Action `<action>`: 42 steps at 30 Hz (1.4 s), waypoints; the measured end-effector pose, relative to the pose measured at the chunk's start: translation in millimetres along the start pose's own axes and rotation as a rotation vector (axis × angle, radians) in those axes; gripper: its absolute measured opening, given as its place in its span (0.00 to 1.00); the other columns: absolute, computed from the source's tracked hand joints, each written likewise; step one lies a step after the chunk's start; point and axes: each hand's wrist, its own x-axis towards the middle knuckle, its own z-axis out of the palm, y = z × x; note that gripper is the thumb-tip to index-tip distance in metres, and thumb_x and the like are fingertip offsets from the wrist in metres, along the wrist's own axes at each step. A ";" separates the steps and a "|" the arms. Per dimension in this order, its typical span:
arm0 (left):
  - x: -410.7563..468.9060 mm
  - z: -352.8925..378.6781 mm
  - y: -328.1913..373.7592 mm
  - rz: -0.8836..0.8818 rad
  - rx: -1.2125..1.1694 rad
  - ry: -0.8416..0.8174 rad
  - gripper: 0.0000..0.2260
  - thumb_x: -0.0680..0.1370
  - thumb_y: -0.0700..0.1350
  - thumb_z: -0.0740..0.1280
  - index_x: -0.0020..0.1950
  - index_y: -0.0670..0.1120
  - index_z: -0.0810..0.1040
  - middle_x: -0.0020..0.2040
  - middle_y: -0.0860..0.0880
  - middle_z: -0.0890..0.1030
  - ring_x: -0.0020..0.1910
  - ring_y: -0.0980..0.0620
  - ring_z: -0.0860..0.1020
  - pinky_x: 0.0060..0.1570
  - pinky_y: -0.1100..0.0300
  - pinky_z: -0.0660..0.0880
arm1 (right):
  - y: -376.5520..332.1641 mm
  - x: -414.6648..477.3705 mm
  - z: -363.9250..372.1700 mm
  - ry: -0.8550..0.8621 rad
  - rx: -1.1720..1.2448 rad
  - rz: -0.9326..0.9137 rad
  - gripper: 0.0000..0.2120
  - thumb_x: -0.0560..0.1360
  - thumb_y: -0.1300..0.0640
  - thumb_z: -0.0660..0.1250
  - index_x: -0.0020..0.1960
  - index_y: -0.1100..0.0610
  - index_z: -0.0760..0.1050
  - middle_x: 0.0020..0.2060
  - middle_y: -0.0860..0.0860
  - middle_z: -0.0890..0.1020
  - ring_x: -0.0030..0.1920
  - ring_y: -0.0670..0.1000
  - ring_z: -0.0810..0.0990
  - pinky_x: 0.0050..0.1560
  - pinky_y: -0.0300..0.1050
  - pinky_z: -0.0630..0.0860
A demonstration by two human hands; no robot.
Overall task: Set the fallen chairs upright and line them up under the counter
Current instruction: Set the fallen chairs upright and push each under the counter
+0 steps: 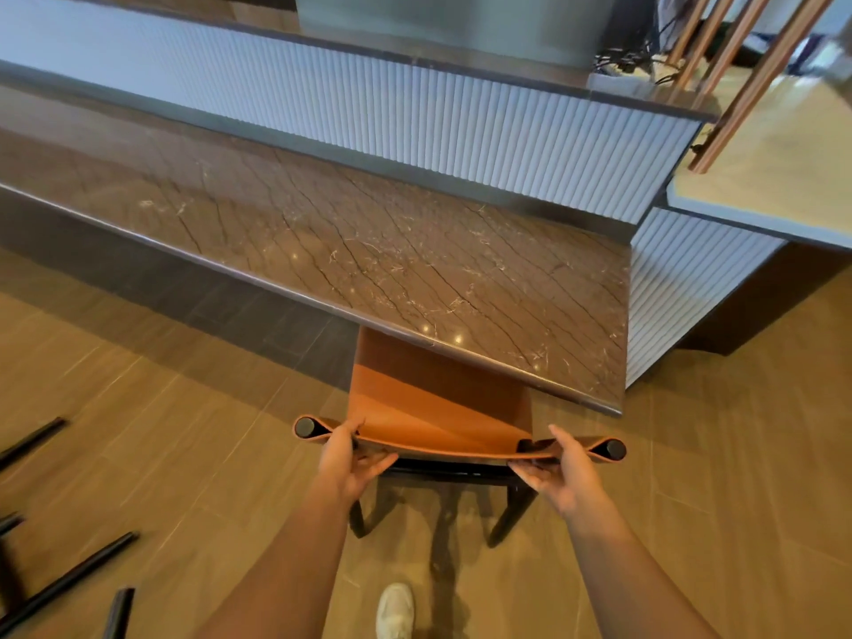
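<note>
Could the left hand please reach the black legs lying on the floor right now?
Probably not yet: the left hand grips the upright chair's back; nothing blocks the black legs, though.

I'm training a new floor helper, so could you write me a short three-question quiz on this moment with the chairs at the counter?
1. True or false: the orange chair stands upright with its seat partly under the marble counter.
2. Where do the left hand and right hand hold the chair? A) the seat B) the top of the backrest C) the legs
3. Fill in: the black legs lying at the lower left suggest that another chair is ____.
Key: 1 true; 2 B; 3 fallen.
</note>
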 end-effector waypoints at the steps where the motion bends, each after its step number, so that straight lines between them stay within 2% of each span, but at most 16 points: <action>1: 3.1 -1.2 0.3 0.003 0.013 0.005 0.17 0.79 0.39 0.62 0.67 0.40 0.69 0.64 0.35 0.74 0.61 0.35 0.75 0.58 0.39 0.74 | -1.2 2.2 2.6 0.035 0.015 -0.003 0.16 0.80 0.59 0.63 0.66 0.61 0.68 0.64 0.63 0.75 0.61 0.65 0.75 0.51 0.64 0.75; 3: 10.4 1.7 2.2 0.050 0.041 0.017 0.16 0.77 0.34 0.59 0.65 0.38 0.69 0.58 0.36 0.76 0.59 0.36 0.76 0.54 0.39 0.75 | -3.8 8.2 8.1 0.111 0.020 -0.033 0.17 0.80 0.67 0.57 0.69 0.62 0.65 0.65 0.64 0.73 0.63 0.66 0.74 0.52 0.65 0.76; 6: 11.1 7.3 -1.7 0.130 0.030 0.030 0.08 0.75 0.30 0.56 0.51 0.39 0.69 0.50 0.39 0.76 0.52 0.39 0.77 0.44 0.42 0.77 | -0.1 14.1 7.4 0.181 0.011 -0.105 0.22 0.77 0.74 0.53 0.70 0.62 0.63 0.65 0.64 0.71 0.63 0.68 0.73 0.55 0.67 0.75; 10: 20.7 5.6 7.7 0.176 0.026 -0.009 0.10 0.74 0.28 0.55 0.52 0.39 0.67 0.46 0.41 0.75 0.48 0.40 0.76 0.43 0.42 0.77 | 10.1 14.9 9.8 0.168 0.062 -0.153 0.19 0.77 0.74 0.55 0.65 0.62 0.65 0.63 0.63 0.72 0.62 0.68 0.73 0.50 0.65 0.77; 14: 36.3 8.4 30.5 0.206 0.073 -0.052 0.08 0.74 0.27 0.55 0.44 0.39 0.68 0.41 0.40 0.74 0.43 0.40 0.77 0.38 0.44 0.79 | 17.9 16.6 20.2 0.157 0.102 -0.200 0.22 0.76 0.74 0.57 0.68 0.61 0.66 0.60 0.62 0.75 0.53 0.64 0.78 0.40 0.58 0.80; 17: 48.4 12.2 44.9 0.186 0.134 -0.091 0.07 0.74 0.28 0.55 0.45 0.37 0.70 0.43 0.37 0.78 0.45 0.38 0.80 0.35 0.47 0.80 | 24.1 19.4 26.9 0.147 0.165 -0.259 0.20 0.75 0.74 0.57 0.64 0.61 0.68 0.57 0.61 0.76 0.48 0.63 0.79 0.34 0.57 0.81; 22: 69.3 30.6 74.4 0.160 0.224 -0.166 0.08 0.76 0.28 0.55 0.46 0.37 0.70 0.47 0.36 0.78 0.51 0.37 0.79 0.34 0.48 0.81 | 25.6 22.7 39.6 0.162 0.193 -0.251 0.16 0.77 0.74 0.58 0.63 0.63 0.69 0.59 0.63 0.76 0.56 0.66 0.78 0.36 0.56 0.82; 26: 86.4 40.0 104.2 0.146 0.286 -0.170 0.07 0.77 0.29 0.55 0.46 0.38 0.69 0.50 0.35 0.76 0.54 0.35 0.77 0.49 0.44 0.77 | 30.4 21.4 56.8 0.096 0.142 -0.187 0.08 0.79 0.69 0.61 0.57 0.66 0.71 0.57 0.64 0.79 0.50 0.62 0.82 0.28 0.46 0.81; 28: 91.4 43.0 116.1 0.154 0.282 -0.150 0.08 0.77 0.29 0.55 0.43 0.39 0.68 0.46 0.36 0.76 0.49 0.36 0.78 0.55 0.40 0.74 | 32.3 21.9 64.3 0.073 0.128 -0.146 0.06 0.79 0.66 0.63 0.55 0.65 0.72 0.55 0.62 0.80 0.47 0.60 0.83 0.33 0.45 0.82; 30: 93.7 44.2 119.7 0.153 0.282 -0.148 0.08 0.78 0.30 0.55 0.42 0.40 0.67 0.43 0.37 0.76 0.46 0.38 0.78 0.56 0.40 0.74 | 31.8 22.0 67.6 0.086 0.139 -0.123 0.04 0.78 0.65 0.64 0.53 0.63 0.73 0.54 0.61 0.80 0.44 0.59 0.83 0.44 0.49 0.83; 31: 93.3 42.7 119.2 0.145 0.282 -0.154 0.08 0.78 0.30 0.55 0.42 0.40 0.67 0.45 0.36 0.76 0.46 0.38 0.78 0.56 0.40 0.74 | 31.8 22.1 67.3 0.096 0.132 -0.120 0.04 0.78 0.64 0.65 0.52 0.62 0.73 0.54 0.60 0.81 0.43 0.58 0.84 0.46 0.49 0.83; 35: 91.1 36.8 117.6 0.110 0.290 -0.166 0.05 0.79 0.33 0.56 0.47 0.39 0.69 0.53 0.34 0.77 0.55 0.36 0.78 0.44 0.45 0.78 | 34.2 21.6 61.5 0.075 0.068 -0.132 0.11 0.78 0.60 0.67 0.58 0.63 0.73 0.53 0.60 0.82 0.42 0.56 0.85 0.34 0.45 0.83; 40: 81.4 33.1 119.9 0.108 0.266 -0.179 0.01 0.80 0.36 0.60 0.49 0.40 0.70 0.55 0.35 0.77 0.58 0.36 0.78 0.42 0.47 0.79 | 31.6 15.2 53.6 0.011 -0.029 -0.141 0.17 0.78 0.56 0.66 0.64 0.61 0.72 0.59 0.60 0.80 0.47 0.58 0.84 0.39 0.50 0.82; 42: 74.6 30.4 118.4 0.129 0.267 -0.191 0.01 0.80 0.36 0.61 0.48 0.41 0.70 0.53 0.36 0.78 0.58 0.36 0.78 0.47 0.47 0.79 | 31.5 9.5 51.1 -0.015 -0.067 -0.141 0.16 0.79 0.55 0.65 0.65 0.58 0.71 0.62 0.59 0.78 0.48 0.58 0.83 0.42 0.51 0.80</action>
